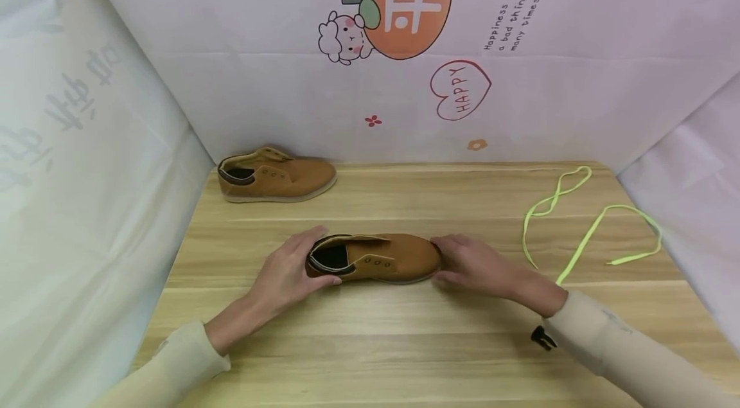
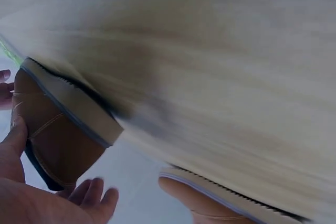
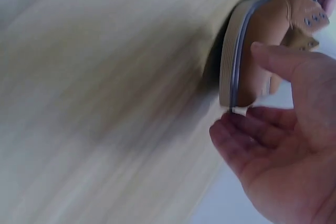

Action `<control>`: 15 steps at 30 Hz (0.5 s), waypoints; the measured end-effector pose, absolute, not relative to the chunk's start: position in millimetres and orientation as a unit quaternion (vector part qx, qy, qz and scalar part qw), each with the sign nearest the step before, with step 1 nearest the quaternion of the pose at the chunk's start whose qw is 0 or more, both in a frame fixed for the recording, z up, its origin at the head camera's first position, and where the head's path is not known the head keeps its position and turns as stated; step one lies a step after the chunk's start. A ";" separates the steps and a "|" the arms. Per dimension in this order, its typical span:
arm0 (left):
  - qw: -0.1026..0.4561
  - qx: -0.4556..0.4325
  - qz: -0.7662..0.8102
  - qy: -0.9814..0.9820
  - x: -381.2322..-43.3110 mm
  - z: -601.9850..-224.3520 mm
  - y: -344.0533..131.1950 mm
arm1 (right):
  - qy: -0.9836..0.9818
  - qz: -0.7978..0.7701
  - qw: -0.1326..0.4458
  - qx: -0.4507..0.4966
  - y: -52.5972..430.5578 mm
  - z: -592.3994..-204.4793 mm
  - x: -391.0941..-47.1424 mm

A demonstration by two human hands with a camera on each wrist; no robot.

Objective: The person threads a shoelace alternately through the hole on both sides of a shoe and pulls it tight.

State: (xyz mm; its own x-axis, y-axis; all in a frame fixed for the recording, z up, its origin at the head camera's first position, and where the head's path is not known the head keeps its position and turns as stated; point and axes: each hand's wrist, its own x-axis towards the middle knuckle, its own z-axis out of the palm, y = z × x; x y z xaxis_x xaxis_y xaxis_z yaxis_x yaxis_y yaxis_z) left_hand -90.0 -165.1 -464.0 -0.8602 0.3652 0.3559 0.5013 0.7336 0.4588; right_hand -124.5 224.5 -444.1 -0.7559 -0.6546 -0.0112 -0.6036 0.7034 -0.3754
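Observation:
A brown shoe (image 1: pixel 407 254) lies across the middle of the table, its toe to the right and its eyelets bare. At the heel, my left hand (image 1: pixel 289 270) holds the shoe, thumb on the near side and fingers on the far side. My right hand (image 1: pixel 476 265) grips the toe between thumb and fingers. From the left wrist, the heel of the shoe (image 2: pixel 63 135) shows close to the left hand (image 2: pixel 47 198). In the right wrist view, the thumb of the right hand (image 3: pixel 283 129) lies against the toe of the shoe (image 3: pixel 257 72), with the fingers by the sole edge.
Another brown shoe (image 1: pixel 306 177) stands at the table's back left. Two neon yellow-green laces, one farther back (image 1: pixel 526 225) and one nearer (image 1: pixel 590 234), lie on the right. White printed cloth (image 1: pixel 260 93) hangs behind the wooden table (image 1: pixel 370 344) and on both sides.

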 end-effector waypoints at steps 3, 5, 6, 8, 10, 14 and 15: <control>0.166 -0.275 -0.270 -0.908 -91.4 -460.6 -160.2 | 0.912 -0.168 0.080 -0.364 242.0 -436.5 -128.6; 0.191 -0.299 -0.265 -0.897 -92.5 -458.8 -156.9 | 0.911 -0.161 0.082 -0.371 253.9 -430.8 -132.1; 0.201 -0.310 -0.265 -0.891 -92.8 -457.8 -155.1 | 0.910 -0.156 0.081 -0.376 259.8 -428.1 -134.3; 0.213 -0.326 -0.263 -0.883 -93.2 -456.1 -151.6 | 0.909 -0.143 0.080 -0.384 271.3 -422.2 -138.4; 0.221 -0.342 -0.262 -0.875 -93.4 -454.8 -147.9 | 0.908 -0.131 0.081 -0.390 282.6 -416.2 -142.0; 0.227 -0.364 -0.261 -0.865 -92.8 -453.1 -141.3 | 0.908 -0.110 0.090 -0.393 304.3 -407.4 -147.0; 0.228 -0.368 -0.262 -0.862 -92.5 -452.7 -139.7 | 0.909 -0.108 0.092 -0.391 309.5 -406.3 -147.9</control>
State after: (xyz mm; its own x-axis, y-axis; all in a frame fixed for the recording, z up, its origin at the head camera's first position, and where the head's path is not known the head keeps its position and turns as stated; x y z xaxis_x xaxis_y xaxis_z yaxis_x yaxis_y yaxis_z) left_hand -92.5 -139.7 -452.7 -0.6249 0.5159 0.5859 0.7547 0.5914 0.2842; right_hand -147.9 309.5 -406.3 -0.6774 -0.7308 -0.0839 -0.6910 0.6712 -0.2683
